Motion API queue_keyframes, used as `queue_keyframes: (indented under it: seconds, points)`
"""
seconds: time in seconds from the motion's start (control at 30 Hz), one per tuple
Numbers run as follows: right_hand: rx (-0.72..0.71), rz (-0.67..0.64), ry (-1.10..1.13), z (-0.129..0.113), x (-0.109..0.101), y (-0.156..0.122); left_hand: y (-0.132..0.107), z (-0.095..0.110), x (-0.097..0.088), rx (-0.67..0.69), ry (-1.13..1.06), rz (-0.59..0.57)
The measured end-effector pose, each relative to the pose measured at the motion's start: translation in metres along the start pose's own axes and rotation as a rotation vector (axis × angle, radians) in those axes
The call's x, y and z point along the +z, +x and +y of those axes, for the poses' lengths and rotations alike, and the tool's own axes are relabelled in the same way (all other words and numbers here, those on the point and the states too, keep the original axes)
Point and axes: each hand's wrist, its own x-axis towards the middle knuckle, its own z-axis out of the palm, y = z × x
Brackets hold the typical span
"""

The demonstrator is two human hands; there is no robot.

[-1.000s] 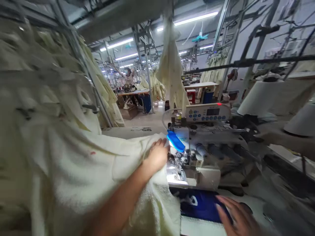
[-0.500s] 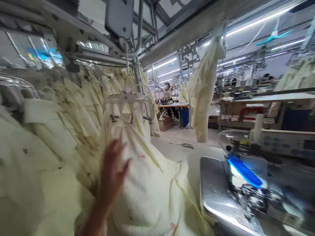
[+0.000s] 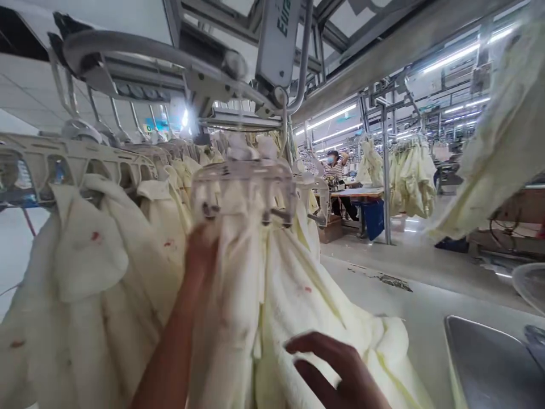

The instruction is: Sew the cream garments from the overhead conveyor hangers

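A cream fleece garment (image 3: 276, 289) hangs from a clear plastic clip hanger (image 3: 244, 187) on an overhead rail. My left hand (image 3: 200, 255) reaches up to the garment just under the hanger's clips; its fingers are blurred and partly hidden in the fabric. My right hand (image 3: 340, 369) is low in the middle, fingers curled on the garment's lower folds. The garment's tail drapes down onto the table (image 3: 426, 318).
A row of similar cream garments (image 3: 97, 267) hangs on hangers at the left. A metal machine plate (image 3: 489, 363) lies at the lower right. Another cream garment (image 3: 502, 136) hangs at the upper right. A person (image 3: 336, 170) works at a far table.
My view has swung up and left from the sewing machine to the hanger rail. My left hand rose from the fabric beside the machine to the hanger; my right hand moved onto the garment.
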Motion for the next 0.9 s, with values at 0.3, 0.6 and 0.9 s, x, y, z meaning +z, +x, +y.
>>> queue_keyframes:
  seconds: [0.3, 0.6, 0.9]
  points:
    - [0.433, 0.499, 0.172, 0.056, 0.075, 0.142, 0.018, 0.001, 0.054, 0.008, -0.253, -0.165]
    - [0.561, 0.293, -0.146, 0.052, 0.066, 0.127, 0.014, -0.018, 0.045, 0.042, -0.178, -0.354]
    - [0.423, 0.276, 0.322, 0.008, 0.092, 0.128, 0.059, 0.016, -0.046, 0.046, -0.065, -0.161]
